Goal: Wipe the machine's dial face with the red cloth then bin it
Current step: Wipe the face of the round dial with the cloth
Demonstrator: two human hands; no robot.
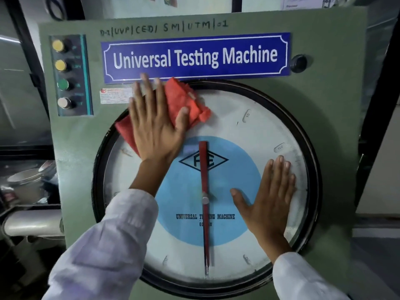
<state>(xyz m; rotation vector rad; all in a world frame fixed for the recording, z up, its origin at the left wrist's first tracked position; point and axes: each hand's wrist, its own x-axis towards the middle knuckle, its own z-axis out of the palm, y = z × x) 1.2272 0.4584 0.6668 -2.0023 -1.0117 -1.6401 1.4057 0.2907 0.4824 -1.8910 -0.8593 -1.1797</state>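
The round dial face (255,131) fills the middle of a green machine panel; it is white with a blue centre disc, a black rim and a red pointer hanging straight down. A crumpled red cloth (184,100) lies against the dial's upper left. My left hand (154,126) is spread flat on the cloth, pressing it to the glass, with cloth showing on both sides of the palm. On the dial's right side my right hand (268,198) rests flat with fingers apart and nothing in it. No bin is in view.
A blue "Universal Testing Machine" sign (194,57) sits above the dial. At the panel's upper left is a strip of push buttons (62,74), at upper right a black knob (298,63). Metal bowls (28,180) and a pipe stand to the left.
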